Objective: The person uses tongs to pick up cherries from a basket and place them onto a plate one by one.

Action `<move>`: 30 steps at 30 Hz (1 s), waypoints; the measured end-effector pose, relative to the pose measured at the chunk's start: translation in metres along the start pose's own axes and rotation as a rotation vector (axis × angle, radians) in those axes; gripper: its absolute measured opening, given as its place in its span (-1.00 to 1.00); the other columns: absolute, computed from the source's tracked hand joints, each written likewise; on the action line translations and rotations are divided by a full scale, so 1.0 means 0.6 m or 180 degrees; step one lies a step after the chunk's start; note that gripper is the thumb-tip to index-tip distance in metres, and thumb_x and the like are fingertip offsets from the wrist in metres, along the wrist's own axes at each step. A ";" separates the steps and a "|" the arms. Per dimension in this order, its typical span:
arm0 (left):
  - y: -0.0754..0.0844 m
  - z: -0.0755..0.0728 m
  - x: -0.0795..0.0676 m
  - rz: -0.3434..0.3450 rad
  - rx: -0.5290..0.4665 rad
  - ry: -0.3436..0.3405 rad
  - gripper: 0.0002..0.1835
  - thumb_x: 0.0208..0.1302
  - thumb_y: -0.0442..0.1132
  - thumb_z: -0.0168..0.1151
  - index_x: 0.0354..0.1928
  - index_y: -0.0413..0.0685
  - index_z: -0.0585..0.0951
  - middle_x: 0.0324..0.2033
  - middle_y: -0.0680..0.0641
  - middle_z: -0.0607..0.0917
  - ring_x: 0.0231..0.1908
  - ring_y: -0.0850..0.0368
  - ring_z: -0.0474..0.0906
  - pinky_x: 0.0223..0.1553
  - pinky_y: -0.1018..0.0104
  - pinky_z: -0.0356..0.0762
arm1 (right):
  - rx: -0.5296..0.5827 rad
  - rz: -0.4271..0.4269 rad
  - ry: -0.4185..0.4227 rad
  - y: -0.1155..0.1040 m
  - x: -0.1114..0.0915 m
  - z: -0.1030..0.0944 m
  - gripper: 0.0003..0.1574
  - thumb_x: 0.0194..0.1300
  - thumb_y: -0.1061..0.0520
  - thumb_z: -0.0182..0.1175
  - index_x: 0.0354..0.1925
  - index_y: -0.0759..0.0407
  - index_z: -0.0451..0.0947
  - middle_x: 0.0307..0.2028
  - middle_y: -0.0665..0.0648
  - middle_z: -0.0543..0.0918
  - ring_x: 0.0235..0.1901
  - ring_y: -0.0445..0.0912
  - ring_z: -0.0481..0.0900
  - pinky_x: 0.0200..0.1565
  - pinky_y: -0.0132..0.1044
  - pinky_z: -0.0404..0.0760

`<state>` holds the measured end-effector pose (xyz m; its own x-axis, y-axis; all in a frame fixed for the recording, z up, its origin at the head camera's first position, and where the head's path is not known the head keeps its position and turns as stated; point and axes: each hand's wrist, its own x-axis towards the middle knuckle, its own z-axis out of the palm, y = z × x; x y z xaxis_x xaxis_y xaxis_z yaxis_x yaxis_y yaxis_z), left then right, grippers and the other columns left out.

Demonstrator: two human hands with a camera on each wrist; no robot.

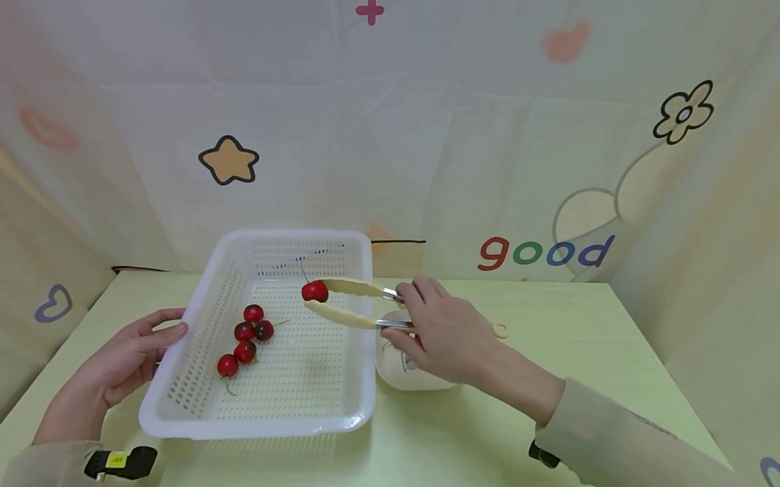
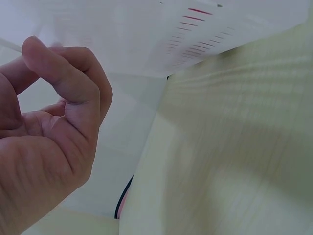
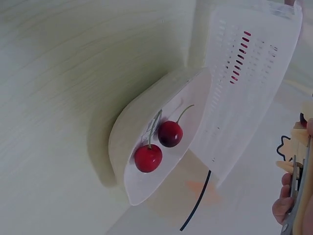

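Observation:
My left hand (image 1: 133, 352) grips the left rim of a white perforated plastic basket (image 1: 370, 373), thumb over the edge. Several dark red cherries (image 1: 244, 352) lie together in the left half of the basket. Above its right half, a red cherry (image 1: 314, 292) with its stem up sits at the tips of cream-tipped metal tongs (image 1: 347, 317). My right hand (image 1: 454, 333) holds these tongs by the handles. Under that hand stands a small white bowl (image 1: 417, 379), partly hidden by it; the right wrist view shows two stemmed cherries (image 3: 148, 158) inside.
Everything stands on a pale green table (image 1: 551, 439). A printed curtain (image 1: 432, 165) hangs behind and at both sides. Just right of the bowl shows a small cream ring (image 1: 501, 330), close behind my right wrist. The bowl stands close against the basket's right side.

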<state>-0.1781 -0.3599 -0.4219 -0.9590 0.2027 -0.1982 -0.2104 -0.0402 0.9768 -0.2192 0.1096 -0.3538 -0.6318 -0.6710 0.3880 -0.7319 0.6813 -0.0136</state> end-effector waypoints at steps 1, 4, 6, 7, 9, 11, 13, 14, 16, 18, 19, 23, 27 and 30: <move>0.000 0.000 0.000 0.0012 0.0001 -0.0006 -0.78 0.63 -0.23 0.00 0.18 0.24 0.40 -0.07 0.06 0.73 -0.15 0.02 0.75 -0.14 0.04 0.74 | 0.0009 0.0052 -0.0013 0.003 -0.003 -0.002 -0.38 0.42 -0.25 0.26 0.09 0.22 0.46 -0.18 0.09 0.47 -0.30 -0.10 0.42 -0.54 -0.36 0.49; -0.001 0.000 -0.002 0.0048 0.0005 -0.0025 -0.78 0.64 -0.24 -0.01 0.16 0.25 0.42 -0.08 0.05 0.74 -0.16 0.02 0.76 -0.15 0.04 0.74 | 0.0031 0.0193 -0.0049 0.012 -0.013 -0.007 -0.36 0.41 -0.25 0.27 0.11 0.21 0.45 -0.17 0.10 0.47 -0.33 -0.10 0.40 -0.55 -0.36 0.48; -0.001 0.000 -0.003 0.0058 0.0007 -0.0033 -0.78 0.64 -0.24 -0.02 0.15 0.26 0.43 -0.08 0.04 0.74 -0.16 0.02 0.76 -0.16 0.04 0.74 | 0.0035 0.0281 -0.0076 0.018 -0.020 -0.009 -0.36 0.40 -0.26 0.28 0.12 0.20 0.45 -0.17 0.09 0.46 -0.36 -0.11 0.38 -0.55 -0.37 0.46; -0.001 0.000 -0.003 0.0059 0.0014 -0.0033 -0.78 0.64 -0.24 -0.02 0.15 0.26 0.43 -0.08 0.04 0.74 -0.16 0.02 0.76 -0.16 0.04 0.74 | 0.0032 0.0323 -0.0089 0.021 -0.023 -0.010 -0.35 0.40 -0.26 0.28 0.13 0.19 0.45 -0.16 0.09 0.47 -0.36 -0.11 0.37 -0.55 -0.37 0.45; -0.001 0.000 -0.003 0.0049 0.0016 -0.0029 -0.78 0.64 -0.24 -0.02 0.15 0.27 0.43 -0.08 0.05 0.74 -0.16 0.02 0.76 -0.15 0.05 0.74 | 0.0026 0.0403 -0.0120 0.028 -0.030 -0.010 -0.35 0.40 -0.27 0.28 0.13 0.19 0.44 -0.14 0.10 0.48 -0.36 -0.11 0.38 -0.54 -0.36 0.45; -0.001 0.000 -0.002 0.0036 0.0009 -0.0021 -0.78 0.64 -0.24 -0.02 0.15 0.29 0.44 -0.08 0.05 0.74 -0.15 0.02 0.75 -0.15 0.05 0.74 | 0.0031 0.0500 -0.0153 0.036 -0.036 -0.009 -0.35 0.40 -0.28 0.27 0.13 0.18 0.44 -0.13 0.10 0.48 -0.36 -0.11 0.38 -0.53 -0.35 0.45; -0.001 0.000 -0.001 0.0036 0.0005 -0.0011 -0.77 0.64 -0.24 -0.02 0.14 0.30 0.45 -0.08 0.06 0.73 -0.15 0.02 0.75 -0.14 0.05 0.74 | 0.0062 0.0578 -0.0182 0.042 -0.043 -0.009 -0.35 0.40 -0.28 0.27 0.13 0.17 0.44 -0.12 0.10 0.48 -0.36 -0.10 0.38 -0.53 -0.34 0.46; -0.001 0.000 -0.001 0.0037 0.0008 -0.0005 -0.77 0.64 -0.24 -0.02 0.14 0.30 0.45 -0.08 0.06 0.73 -0.15 0.02 0.75 -0.14 0.05 0.74 | 0.0078 0.0608 -0.0195 0.045 -0.046 -0.008 -0.36 0.41 -0.27 0.27 0.12 0.17 0.44 -0.13 0.10 0.48 -0.36 -0.10 0.38 -0.52 -0.34 0.46; -0.001 0.000 0.000 0.0041 0.0016 0.0003 -0.77 0.64 -0.24 -0.02 0.14 0.31 0.45 -0.08 0.06 0.73 -0.15 0.02 0.75 -0.14 0.05 0.74 | 0.0095 0.0655 -0.0202 0.051 -0.053 -0.008 -0.37 0.41 -0.27 0.27 0.11 0.18 0.45 -0.15 0.09 0.47 -0.36 -0.10 0.38 -0.51 -0.34 0.46; -0.002 0.000 0.001 0.0038 0.0018 0.0006 -0.77 0.64 -0.23 -0.02 0.14 0.31 0.45 -0.08 0.06 0.73 -0.15 0.03 0.75 -0.15 0.05 0.74 | 0.0100 0.0686 -0.0220 0.058 -0.060 -0.008 -0.38 0.41 -0.27 0.26 0.10 0.18 0.46 -0.17 0.08 0.46 -0.37 -0.10 0.38 -0.50 -0.34 0.46; -0.002 0.000 0.001 0.0035 0.0022 0.0004 -0.78 0.64 -0.23 -0.02 0.14 0.30 0.45 -0.08 0.06 0.73 -0.15 0.03 0.75 -0.15 0.05 0.74 | 0.0103 0.0704 -0.0226 0.061 -0.064 -0.008 -0.38 0.42 -0.27 0.26 0.10 0.19 0.46 -0.17 0.08 0.46 -0.37 -0.10 0.38 -0.50 -0.33 0.45; -0.003 -0.001 0.001 0.0045 0.0002 -0.0005 -0.78 0.64 -0.23 -0.03 0.14 0.29 0.44 -0.09 0.06 0.74 -0.16 0.03 0.75 -0.15 0.07 0.74 | 0.0080 0.0794 -0.0284 0.073 -0.078 -0.005 -0.36 0.42 -0.28 0.24 0.10 0.20 0.46 -0.20 0.07 0.44 -0.38 -0.10 0.36 -0.50 -0.33 0.43; -0.005 -0.001 0.002 0.0082 -0.0036 -0.0013 -0.79 0.64 -0.23 -0.03 0.14 0.27 0.44 -0.09 0.05 0.74 -0.17 0.03 0.76 -0.16 0.07 0.75 | 0.0061 0.0869 -0.0370 0.084 -0.089 -0.001 -0.35 0.42 -0.28 0.25 0.10 0.21 0.46 -0.20 0.08 0.44 -0.37 -0.10 0.36 -0.49 -0.34 0.43; -0.007 -0.001 0.002 0.0101 -0.0054 -0.0019 -0.79 0.64 -0.24 -0.03 0.14 0.27 0.44 -0.09 0.05 0.74 -0.17 0.02 0.76 -0.17 0.07 0.75 | 0.0064 0.0921 -0.0434 0.091 -0.095 0.004 -0.36 0.41 -0.28 0.26 0.09 0.22 0.47 -0.20 0.08 0.44 -0.37 -0.10 0.36 -0.51 -0.34 0.42</move>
<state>-0.1787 -0.3599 -0.4264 -0.9640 0.2070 -0.1666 -0.1831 -0.0633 0.9810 -0.2236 0.1841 -0.3786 -0.8420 -0.4842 0.2381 -0.5208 0.8446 -0.1241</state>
